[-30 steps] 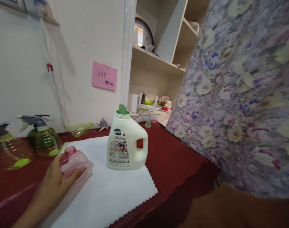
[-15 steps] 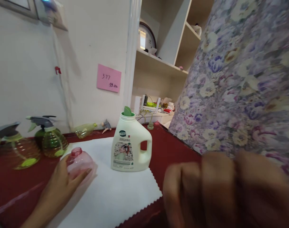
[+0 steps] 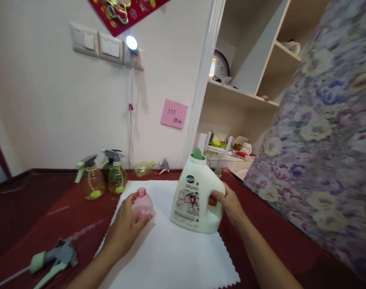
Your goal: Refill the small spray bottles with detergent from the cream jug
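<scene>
My left hand (image 3: 122, 226) is wrapped round a small pink see-through bottle (image 3: 142, 204) with no cap, standing on a white cloth (image 3: 176, 257). My right hand (image 3: 229, 202) grips the handle of a white detergent jug (image 3: 196, 198) with a green spout. The jug stands on the cloth, tipped slightly to the left.
Two green spray bottles (image 3: 103, 180) stand at the back of the dark red table (image 3: 50, 212). A third bottle (image 3: 143, 167) lies on its side by the wall. A loose trigger sprayer head (image 3: 52, 259) lies at the front left. A flowered fabric (image 3: 321, 152) fills the right side.
My right hand came in from close to the camera and took hold of the jug's handle. The view lifted and pulled back. My left hand stayed on the pink bottle.
</scene>
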A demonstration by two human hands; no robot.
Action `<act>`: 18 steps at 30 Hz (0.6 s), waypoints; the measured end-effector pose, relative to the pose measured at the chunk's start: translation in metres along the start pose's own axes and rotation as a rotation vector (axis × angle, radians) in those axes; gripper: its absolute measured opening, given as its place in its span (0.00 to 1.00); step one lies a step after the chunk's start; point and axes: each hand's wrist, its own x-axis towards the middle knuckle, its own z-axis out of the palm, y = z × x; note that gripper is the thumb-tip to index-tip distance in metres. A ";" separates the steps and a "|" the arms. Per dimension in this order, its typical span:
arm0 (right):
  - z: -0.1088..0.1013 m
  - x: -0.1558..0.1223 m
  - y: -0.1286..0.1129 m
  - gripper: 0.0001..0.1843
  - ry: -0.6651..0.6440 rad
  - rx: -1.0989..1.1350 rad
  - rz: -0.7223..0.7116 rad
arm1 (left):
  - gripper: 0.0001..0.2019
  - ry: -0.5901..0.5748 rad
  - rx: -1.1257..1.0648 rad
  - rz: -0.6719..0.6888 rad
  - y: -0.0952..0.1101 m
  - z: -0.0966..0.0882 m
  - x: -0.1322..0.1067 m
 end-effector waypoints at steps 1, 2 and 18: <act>0.003 0.000 0.001 0.30 0.001 0.019 0.006 | 0.38 -0.002 -0.002 -0.017 0.000 0.000 -0.001; 0.005 0.001 0.003 0.30 0.008 0.041 0.010 | 0.38 -0.005 -0.008 -0.033 0.000 0.000 -0.003; 0.002 0.007 -0.078 0.35 0.097 -0.136 -0.059 | 0.35 -0.028 -0.071 -0.070 0.016 -0.004 -0.012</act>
